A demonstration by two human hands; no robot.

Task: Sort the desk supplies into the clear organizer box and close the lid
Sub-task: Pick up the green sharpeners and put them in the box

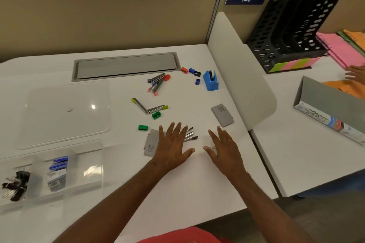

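A white tabletop fills most of the view, backed by a tan partition wall and a white divider panel on its right edge. A grey cable hatch is set into the tabletop near the wall.

At the left lies the clear lid, flat and apart from the clear organizer box, which sits open at the near left corner. One compartment of the box holds black binder clips; the next holds blue and grey staple boxes.

Two bare forearms reach in from below. The left hand lies palm down with fingers straight and spread, covering part of a grey case and some silver clips. The right hand is just beside it, palm down, fingers straight and spread, holding nothing.

Loose supplies lie farther back: a second grey case right of centre, a blue tape dispenser near the divider, a heap of staple strips, two strips with yellow-green ends forming an angle, and small red, blue, dark blue and green sharpeners.

Across the divider stand a black file rack, pink notebooks, and another person's hand.
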